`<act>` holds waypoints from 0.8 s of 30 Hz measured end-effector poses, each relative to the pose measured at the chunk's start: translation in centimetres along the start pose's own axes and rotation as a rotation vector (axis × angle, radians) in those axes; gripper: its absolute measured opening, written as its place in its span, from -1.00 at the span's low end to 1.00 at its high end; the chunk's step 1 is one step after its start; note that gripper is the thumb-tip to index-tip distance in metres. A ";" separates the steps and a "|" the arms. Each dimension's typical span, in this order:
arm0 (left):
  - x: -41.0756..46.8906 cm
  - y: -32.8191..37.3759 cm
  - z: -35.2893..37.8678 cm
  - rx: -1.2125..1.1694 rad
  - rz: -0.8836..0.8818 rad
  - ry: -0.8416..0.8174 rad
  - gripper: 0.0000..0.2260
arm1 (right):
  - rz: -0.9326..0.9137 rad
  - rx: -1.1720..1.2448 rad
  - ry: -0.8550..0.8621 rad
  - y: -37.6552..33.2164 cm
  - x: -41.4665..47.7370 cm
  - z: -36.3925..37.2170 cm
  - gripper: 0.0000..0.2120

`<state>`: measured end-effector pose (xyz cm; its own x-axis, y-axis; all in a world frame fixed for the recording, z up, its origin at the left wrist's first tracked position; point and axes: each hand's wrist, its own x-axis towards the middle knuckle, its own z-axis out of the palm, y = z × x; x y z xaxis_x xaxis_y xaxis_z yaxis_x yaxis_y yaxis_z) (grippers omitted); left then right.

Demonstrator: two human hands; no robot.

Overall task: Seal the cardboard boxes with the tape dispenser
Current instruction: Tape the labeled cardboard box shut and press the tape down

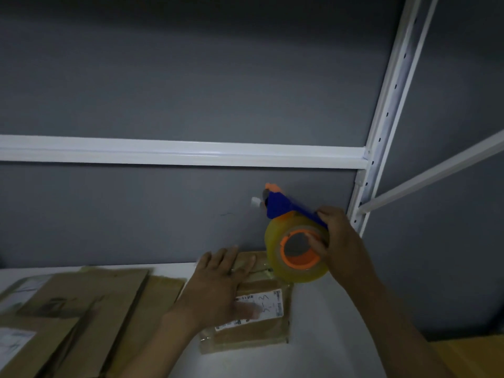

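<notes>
A small cardboard box [261, 330] with a white shipping label lies on the white shelf surface [321, 323]. My left hand [218, 285] presses flat on its top, fingers straight and spread. My right hand [336, 241] grips a blue and orange tape dispenser [281, 207] with a roll of clear yellowish tape [297, 252], held raised above the box's far end. The dispenser's cutter end points up and left toward the grey wall.
Several flattened cardboard boxes [81, 304] with labels lie to the left on the shelf. A white horizontal shelf rail [177, 151] runs across the grey back wall, and a white perforated upright [381, 126] stands at the right.
</notes>
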<state>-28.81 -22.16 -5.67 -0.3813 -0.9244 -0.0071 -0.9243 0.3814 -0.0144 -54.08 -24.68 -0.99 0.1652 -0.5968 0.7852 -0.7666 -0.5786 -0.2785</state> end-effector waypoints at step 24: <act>-0.3 1.4 -5.5 -2.006 -0.492 0.305 -0.79 | 0.014 0.260 -0.191 -1.2 -0.3 0.1 -0.61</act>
<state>-30.06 -21.36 -0.18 0.0493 -0.9762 -0.2113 0.4149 -0.1724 0.8934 -53.11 -23.87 -0.93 0.2881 -0.6846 0.6696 -0.5891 -0.6780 -0.4396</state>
